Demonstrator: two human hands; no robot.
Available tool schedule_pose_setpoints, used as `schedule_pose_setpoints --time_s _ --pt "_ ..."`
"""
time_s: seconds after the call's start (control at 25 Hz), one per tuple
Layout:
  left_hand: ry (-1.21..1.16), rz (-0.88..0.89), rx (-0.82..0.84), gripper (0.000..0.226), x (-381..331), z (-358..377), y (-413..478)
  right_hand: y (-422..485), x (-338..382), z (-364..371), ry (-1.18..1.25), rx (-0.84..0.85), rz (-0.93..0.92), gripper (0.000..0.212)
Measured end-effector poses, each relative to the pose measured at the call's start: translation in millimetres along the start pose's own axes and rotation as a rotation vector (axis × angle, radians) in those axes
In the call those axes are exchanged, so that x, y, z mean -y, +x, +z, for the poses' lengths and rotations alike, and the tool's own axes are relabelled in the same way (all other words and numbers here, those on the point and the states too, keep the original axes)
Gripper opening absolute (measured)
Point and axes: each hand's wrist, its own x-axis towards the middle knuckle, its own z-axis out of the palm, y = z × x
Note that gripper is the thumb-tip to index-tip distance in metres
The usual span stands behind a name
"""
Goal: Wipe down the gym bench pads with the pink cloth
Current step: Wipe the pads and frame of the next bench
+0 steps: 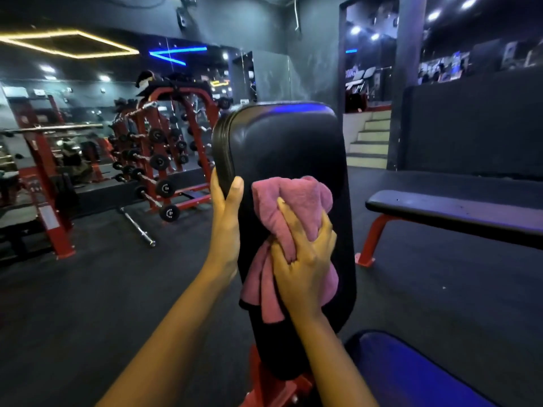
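Pink cloth sits bunched against the upright black back pad of a gym bench, gripped by the right hand with fingers curled into it. The left hand clasps the pad's left edge, thumb in front. A flat bench stands nearby.

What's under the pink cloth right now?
The black back pad; the right hand grips the pink cloth against its face. The patch beneath is covered, so its condition cannot be seen.
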Motion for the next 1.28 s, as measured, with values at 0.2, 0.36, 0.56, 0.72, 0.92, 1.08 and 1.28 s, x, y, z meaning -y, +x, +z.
schedule_pose_setpoints --time_s 0.2,0.36,0.56,0.72,0.92,1.08,1.28 --pt "-0.111 -0.258 0.133 0.074 30 -7 -40 -34 -4 -7 0.049 0.036 -0.179 0.030" --pt "0.124 -0.014 0.008 0.084 48 -5 -50 -8 -41 -3 0.042 0.015 -0.103 0.038" --pt "0.270 -0.012 -0.012 0.076 65 -1 -70 39 -109 -7 0.120 -0.100 0.507 0.057" --pt "0.272 -0.019 -0.010 0.074 71 -2 -70 48 -136 -12 0.055 -0.020 0.581 0.041" --pt "0.272 -0.006 -0.016 0.074 70 1 -73 -8 -98 -24 0.038 0.084 0.432 0.049" --pt "0.258 -0.020 -0.023 0.076 70 -2 -71 -91 -58 -24 0.139 0.163 0.210 0.059" --pt "0.213 -0.072 0.026 0.080 98 -14 -106 -156 -43 -27 0.038 0.110 0.223 0.048"
